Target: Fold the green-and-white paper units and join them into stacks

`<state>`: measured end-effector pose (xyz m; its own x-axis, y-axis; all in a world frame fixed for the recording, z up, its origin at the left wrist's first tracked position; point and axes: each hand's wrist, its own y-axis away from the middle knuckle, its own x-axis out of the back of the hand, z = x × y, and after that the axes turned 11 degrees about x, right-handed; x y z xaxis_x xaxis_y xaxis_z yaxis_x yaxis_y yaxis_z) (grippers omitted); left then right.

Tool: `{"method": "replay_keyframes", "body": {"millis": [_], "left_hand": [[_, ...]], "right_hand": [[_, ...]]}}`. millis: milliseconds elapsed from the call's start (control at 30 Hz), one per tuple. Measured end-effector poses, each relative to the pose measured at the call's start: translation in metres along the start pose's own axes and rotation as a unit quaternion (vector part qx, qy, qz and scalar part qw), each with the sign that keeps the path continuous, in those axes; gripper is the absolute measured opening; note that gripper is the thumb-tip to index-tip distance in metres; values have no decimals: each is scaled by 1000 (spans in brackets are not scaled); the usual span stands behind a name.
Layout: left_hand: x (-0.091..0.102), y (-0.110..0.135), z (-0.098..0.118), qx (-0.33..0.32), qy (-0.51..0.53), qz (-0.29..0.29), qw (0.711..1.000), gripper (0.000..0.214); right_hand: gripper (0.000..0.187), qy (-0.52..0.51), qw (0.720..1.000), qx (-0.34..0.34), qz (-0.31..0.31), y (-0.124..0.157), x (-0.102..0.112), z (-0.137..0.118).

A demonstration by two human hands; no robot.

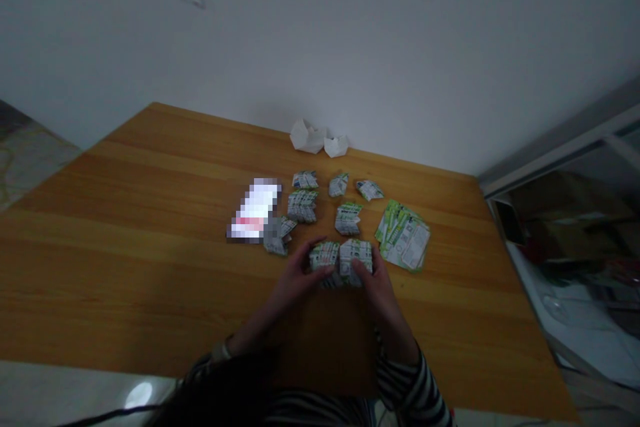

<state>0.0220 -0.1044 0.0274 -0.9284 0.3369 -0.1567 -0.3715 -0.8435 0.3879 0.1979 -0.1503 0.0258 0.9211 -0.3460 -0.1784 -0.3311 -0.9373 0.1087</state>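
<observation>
Both the left hand and right hand gripped a light, crushable folded-paper block, probably best held by its outer sides.

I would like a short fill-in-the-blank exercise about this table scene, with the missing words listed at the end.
1. Both hands, the left hand and the right hand, hold folded paper pieces printed in white and ____.
2. The table is made of ____.
3. The flat stack of green cards lies to the ____ of the hands.
4. The person's sleeve has a ____ pattern.

Missing words: green; wood; right; striped
</observation>
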Motion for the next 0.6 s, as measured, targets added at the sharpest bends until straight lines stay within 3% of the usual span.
{"method": "replay_keyframes", "body": {"millis": [133,267,400,500,600], "left_hand": [[-4,6,7,35,26,-3,999,60],[-4,11,15,20,41,12,999,60],[-8,21,26,8,58,-12,998,57],[-15,27,33,5,76,-40,996,54],[-22,31,37,6,90,-49,995,53]], "right_hand": [[54,7,1000,-8,-11,1,0,-7],[58,-37,998,-43,20,3,1,-11],[55,-99,993,-66,4,9,-2,-22],[46,-91,994,-59,-4,14,-5,-30],[40,-30,999,-9,-33,16,-4,-33]]}}
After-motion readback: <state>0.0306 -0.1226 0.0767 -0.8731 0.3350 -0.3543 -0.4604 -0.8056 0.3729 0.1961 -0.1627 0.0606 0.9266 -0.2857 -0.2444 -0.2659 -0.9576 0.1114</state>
